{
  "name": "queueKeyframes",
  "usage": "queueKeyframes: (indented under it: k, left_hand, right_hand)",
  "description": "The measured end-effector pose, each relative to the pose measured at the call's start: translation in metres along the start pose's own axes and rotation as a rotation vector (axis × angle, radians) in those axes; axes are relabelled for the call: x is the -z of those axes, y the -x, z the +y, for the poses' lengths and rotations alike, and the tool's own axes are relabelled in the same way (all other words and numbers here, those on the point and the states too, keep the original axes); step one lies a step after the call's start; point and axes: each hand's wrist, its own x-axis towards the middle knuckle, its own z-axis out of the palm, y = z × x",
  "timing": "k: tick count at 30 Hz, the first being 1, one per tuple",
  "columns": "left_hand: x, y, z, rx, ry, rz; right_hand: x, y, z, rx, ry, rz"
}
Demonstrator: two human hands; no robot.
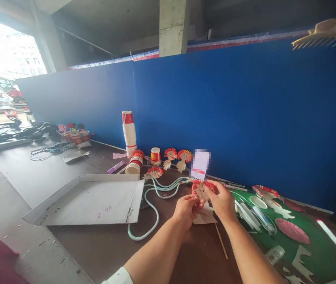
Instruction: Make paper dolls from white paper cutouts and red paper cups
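Observation:
Between both hands is a paper doll [200, 190] with a pale round face and a red crinkled fringe for hair. My left hand [187, 209] pinches its lower left edge. From the right, my right hand [221, 200] grips the fringe and side, its fingers partly behind the doll. Below the hands lies a piece of cream paper [205, 219], partly covered by them, and a thin wooden stick [221, 241]. Two similar paper dolls [183, 159] lean against the blue board, and another [155, 172] lies flat nearby.
A white box lid [96, 201] and a looped pale cable [152, 230] lie to the left. Stacked paper cups [130, 134] stand behind. On the right, a green mat [252, 238] bears pens, a pink paper piece [292, 230] and scraps. The blue board [244, 118] closes off the back.

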Motion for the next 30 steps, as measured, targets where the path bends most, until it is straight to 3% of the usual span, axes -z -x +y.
queueKeyframes:
  k: [7, 16, 30]
  left_hand:
    - [-0.003, 0.005, 0.001, -0.002, -0.028, -0.008]
    - [-0.006, 0.007, 0.003, 0.004, -0.043, 0.034]
    - [-0.006, 0.004, 0.001, -0.013, -0.046, 0.068]
  right_hand:
    - [-0.001, 0.003, 0.003, 0.038, 0.025, 0.036]
    - [-0.003, -0.002, 0.015, -0.022, 0.057, 0.033]
    - [-0.004, 0.003, 0.011, 0.059, 0.042, 0.075]
